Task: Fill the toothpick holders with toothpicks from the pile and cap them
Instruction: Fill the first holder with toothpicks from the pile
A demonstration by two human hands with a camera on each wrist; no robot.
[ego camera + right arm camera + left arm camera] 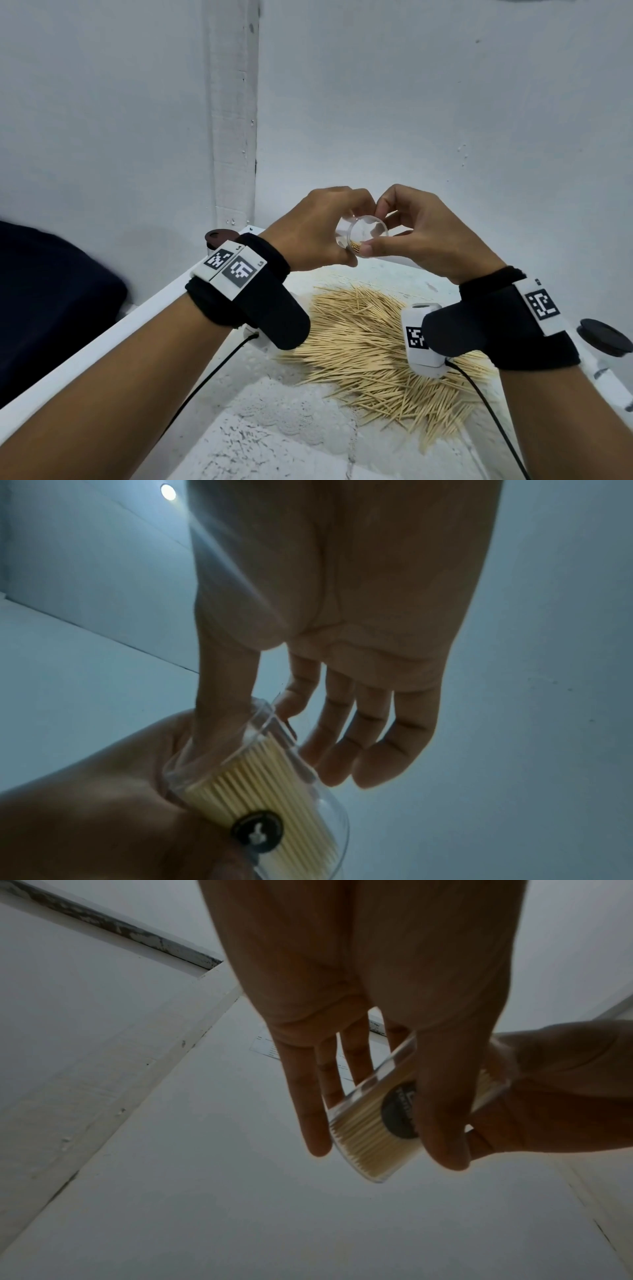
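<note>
Left hand [310, 233] grips clear toothpick holder [361, 234], held tilted above pile [376, 342] on desk [274, 428]. Right hand [424, 233] pinches holder's open rim (thumb at mouth). Holder partly filled with toothpicks [274, 777]. Dark cap [604, 337] lies at desk's right.
</note>
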